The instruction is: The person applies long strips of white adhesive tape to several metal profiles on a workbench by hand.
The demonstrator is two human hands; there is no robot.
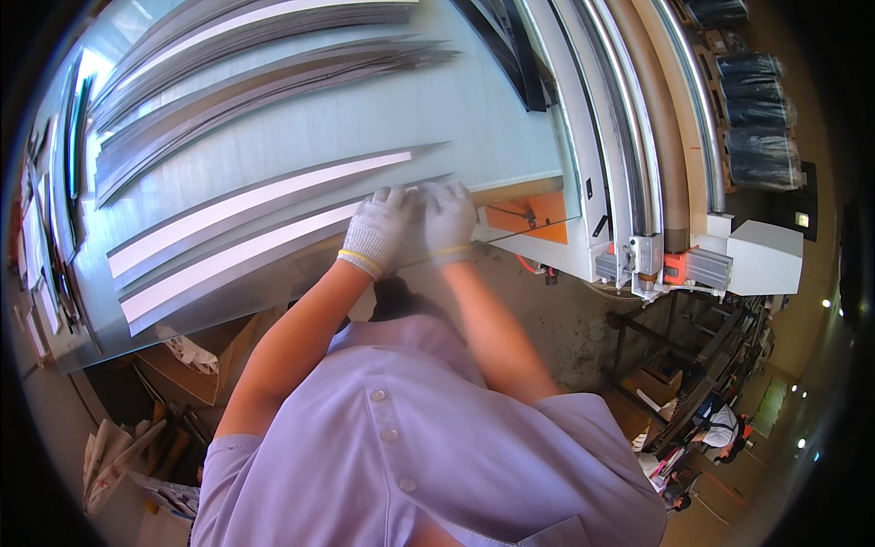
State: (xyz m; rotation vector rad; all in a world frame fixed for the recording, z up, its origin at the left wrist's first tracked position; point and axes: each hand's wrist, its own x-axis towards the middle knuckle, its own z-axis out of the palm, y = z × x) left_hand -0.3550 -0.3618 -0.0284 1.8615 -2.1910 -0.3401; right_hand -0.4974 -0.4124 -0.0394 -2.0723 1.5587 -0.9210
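Both my hands wear light grey knitted gloves with yellow cuffs, close together at the table's near edge. My left hand (pixel 375 223) is closed, its bent fingers on the right end of the nearest white strip (pixel 246 244). That strip lies lengthwise on a thin dark grey strip (pixel 137 319). Beside it, at the same end, my right hand (pixel 448 219) is smeared by motion, so its fingers and anything between them cannot be made out. Just beyond lies a second dark strip with a white strip (pixel 264 205) along it.
Stacks of dark strips (pixel 264 87) cover the far part of the glassy table (pixel 365 114). Black angled bars (pixel 510 55) lie at its far right. A machine with long rollers (pixel 670 137) stands on the right. Rolled sheets (pixel 114 460) stand below left. People (pixel 720 428) are in the right distance.
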